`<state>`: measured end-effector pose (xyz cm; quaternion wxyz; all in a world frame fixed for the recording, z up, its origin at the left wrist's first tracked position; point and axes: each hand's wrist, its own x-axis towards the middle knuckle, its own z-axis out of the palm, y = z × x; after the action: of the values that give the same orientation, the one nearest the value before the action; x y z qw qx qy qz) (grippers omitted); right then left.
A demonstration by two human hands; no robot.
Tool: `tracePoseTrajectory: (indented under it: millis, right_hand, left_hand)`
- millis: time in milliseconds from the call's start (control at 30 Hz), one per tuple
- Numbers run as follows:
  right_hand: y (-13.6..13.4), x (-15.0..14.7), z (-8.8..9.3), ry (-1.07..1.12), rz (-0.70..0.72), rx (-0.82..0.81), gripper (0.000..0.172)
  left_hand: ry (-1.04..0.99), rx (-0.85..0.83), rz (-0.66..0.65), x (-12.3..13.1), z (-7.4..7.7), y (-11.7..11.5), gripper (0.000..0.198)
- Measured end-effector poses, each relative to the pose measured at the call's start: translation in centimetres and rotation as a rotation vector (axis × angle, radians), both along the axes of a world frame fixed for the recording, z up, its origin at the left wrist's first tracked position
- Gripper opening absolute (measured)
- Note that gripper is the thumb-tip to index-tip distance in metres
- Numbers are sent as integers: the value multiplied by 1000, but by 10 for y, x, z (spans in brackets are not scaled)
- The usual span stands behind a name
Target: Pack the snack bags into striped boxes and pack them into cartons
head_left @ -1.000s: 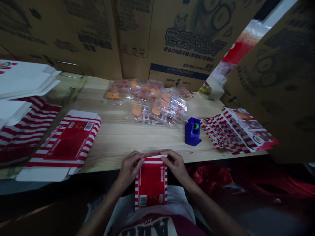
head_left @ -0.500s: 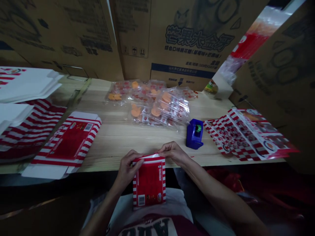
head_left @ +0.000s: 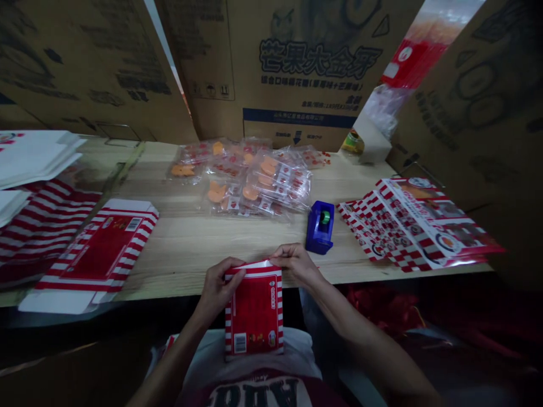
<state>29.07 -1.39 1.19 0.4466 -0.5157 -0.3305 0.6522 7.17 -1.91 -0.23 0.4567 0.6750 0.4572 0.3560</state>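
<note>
A red box with red-and-white striped edges (head_left: 254, 311) stands upright against my body at the table's front edge, its printed back with a barcode facing up toward me. My left hand (head_left: 220, 285) grips its upper left corner, thumb on the printed face and fingers behind. My right hand (head_left: 294, 263) pinches the upper right corner at the top edge. The top flap lies between both hands; whether it is fully tucked in I cannot tell. Just beyond my right hand stands a blue tape dispenser (head_left: 320, 229) with a green roll.
Clear bags with orange pieces (head_left: 263, 181) lie heaped mid-table. On the left are a flattened striped box (head_left: 95, 249) and stacked white cartons (head_left: 38, 155). Printed striped packaging (head_left: 419, 226) is piled at right. Large cardboard cartons (head_left: 297, 73) wall off the back.
The view has turned slightly right, so the table's things sit further left. Both hands keep their hold on the box, with barely any shift of the fingers.
</note>
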Motion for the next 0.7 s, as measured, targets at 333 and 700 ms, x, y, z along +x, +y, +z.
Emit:
tracePoseTrajectory:
  millis: [333, 700]
  right_hand:
    - [-40, -15, -18, -198, 11, 369, 14]
    - [-55, 27, -20, -731, -668, 400, 30]
  left_hand:
    - [-171, 31, -15, -13, -8, -2, 13]
    - [-304, -346, 2, -24, -31, 17, 18]
